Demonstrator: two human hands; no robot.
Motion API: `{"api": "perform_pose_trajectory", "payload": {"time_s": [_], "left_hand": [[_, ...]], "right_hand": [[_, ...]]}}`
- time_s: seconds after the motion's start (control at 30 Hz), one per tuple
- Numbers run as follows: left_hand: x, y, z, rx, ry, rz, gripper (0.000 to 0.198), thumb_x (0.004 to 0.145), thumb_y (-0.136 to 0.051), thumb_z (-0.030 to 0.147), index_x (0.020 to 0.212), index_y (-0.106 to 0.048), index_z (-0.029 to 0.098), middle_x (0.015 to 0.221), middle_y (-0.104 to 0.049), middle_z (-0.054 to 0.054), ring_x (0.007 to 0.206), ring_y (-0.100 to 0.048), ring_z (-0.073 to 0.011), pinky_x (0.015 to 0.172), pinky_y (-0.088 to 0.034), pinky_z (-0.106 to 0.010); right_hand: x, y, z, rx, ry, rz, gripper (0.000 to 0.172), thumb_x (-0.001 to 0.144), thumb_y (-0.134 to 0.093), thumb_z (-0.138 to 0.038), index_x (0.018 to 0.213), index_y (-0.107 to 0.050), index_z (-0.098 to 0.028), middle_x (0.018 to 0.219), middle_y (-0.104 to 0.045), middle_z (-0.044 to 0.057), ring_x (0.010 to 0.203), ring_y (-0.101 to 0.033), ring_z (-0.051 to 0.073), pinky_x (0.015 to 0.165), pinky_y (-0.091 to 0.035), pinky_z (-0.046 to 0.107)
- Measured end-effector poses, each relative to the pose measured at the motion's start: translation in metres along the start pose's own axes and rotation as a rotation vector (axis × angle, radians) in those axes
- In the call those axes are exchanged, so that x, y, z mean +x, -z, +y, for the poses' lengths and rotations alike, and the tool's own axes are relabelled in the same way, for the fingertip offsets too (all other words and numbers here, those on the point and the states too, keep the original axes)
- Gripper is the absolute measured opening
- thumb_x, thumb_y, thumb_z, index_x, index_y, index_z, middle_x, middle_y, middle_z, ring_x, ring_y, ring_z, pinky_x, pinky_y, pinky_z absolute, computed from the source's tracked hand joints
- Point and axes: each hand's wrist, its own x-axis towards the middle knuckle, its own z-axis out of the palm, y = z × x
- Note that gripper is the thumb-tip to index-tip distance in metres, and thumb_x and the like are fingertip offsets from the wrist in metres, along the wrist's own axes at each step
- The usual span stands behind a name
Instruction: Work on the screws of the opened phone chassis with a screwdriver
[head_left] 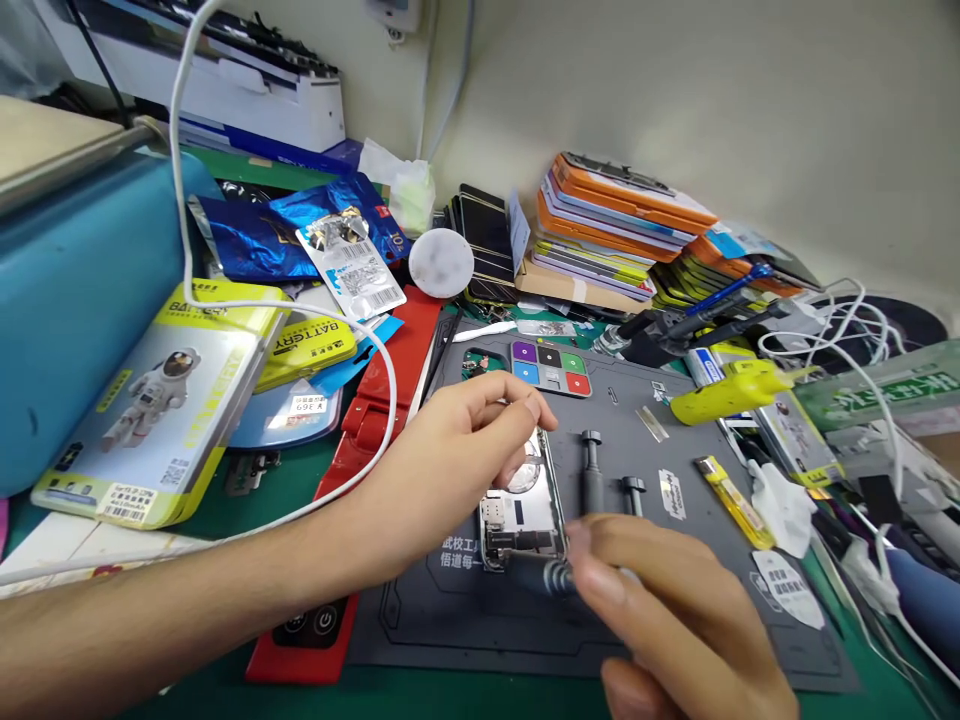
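Observation:
An opened smartphone (519, 515) lies on the grey work mat (450, 640), its inner metal parts and a round coil showing. Over its upper half my left hand (491, 425) is closed, fingertips pressed together; whatever they pinch, if anything, is hidden. My right hand (675, 610), slightly blurred, is at the phone's lower right corner. Its fingers close on the end of a dark screwdriver (541, 575), which points left across the phone's lower edge. Two more screwdrivers, a longer one (592, 472) and a shorter one (634, 495), lie right of the phone.
Behind the phone is a colored screw tray (551, 368). A yellow bottle (727, 392) and a yellow tube-like packet (733, 503) are at right. Battery boxes (165, 400) and a red device (307, 640) stand left. A white cable (386, 400) arches over my left forearm's side.

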Motion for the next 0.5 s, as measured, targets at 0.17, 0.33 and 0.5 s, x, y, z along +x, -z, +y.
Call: {"api": "perform_pose_trajectory", "payload": {"time_s": [0.17, 0.33, 0.5], "left_hand": [[0.001, -0.002, 0.002, 0.007, 0.014, -0.005, 0.023, 0.106, -0.054, 0.037, 0.100, -0.060, 0.016, 0.061, -0.042, 0.006, 0.057, -0.034, -0.0052, 0.053, -0.027, -0.017], [-0.001, -0.005, 0.003, 0.045, 0.026, 0.045, 0.036, 0.109, -0.047, 0.050, 0.102, -0.056, 0.015, 0.061, -0.040, 0.005, 0.060, -0.034, -0.0081, 0.060, -0.030, -0.021], [-0.007, -0.009, 0.003, 0.061, 0.001, 0.038, 0.047, 0.111, -0.037, 0.057, 0.102, -0.056, 0.015, 0.066, -0.044, 0.002, 0.063, -0.039, -0.0106, 0.065, -0.032, -0.026]], "right_hand": [[0.000, -0.001, 0.005, -0.020, 0.086, 0.061, 0.045, 0.092, -0.054, -0.020, 0.137, -0.062, -0.017, 0.110, -0.057, 0.010, 0.117, -0.058, 0.011, 0.102, -0.063, 0.030], [0.014, 0.002, 0.014, -0.046, 0.184, 0.019, 0.028, 0.091, -0.059, -0.027, 0.115, -0.061, -0.013, 0.102, -0.066, 0.009, 0.110, -0.064, 0.010, 0.091, -0.064, 0.025], [0.026, -0.006, 0.015, -0.027, 0.216, 0.082, 0.025, 0.088, -0.064, -0.026, 0.109, -0.058, -0.016, 0.097, -0.071, 0.005, 0.102, -0.067, 0.008, 0.083, -0.063, 0.022]]}}
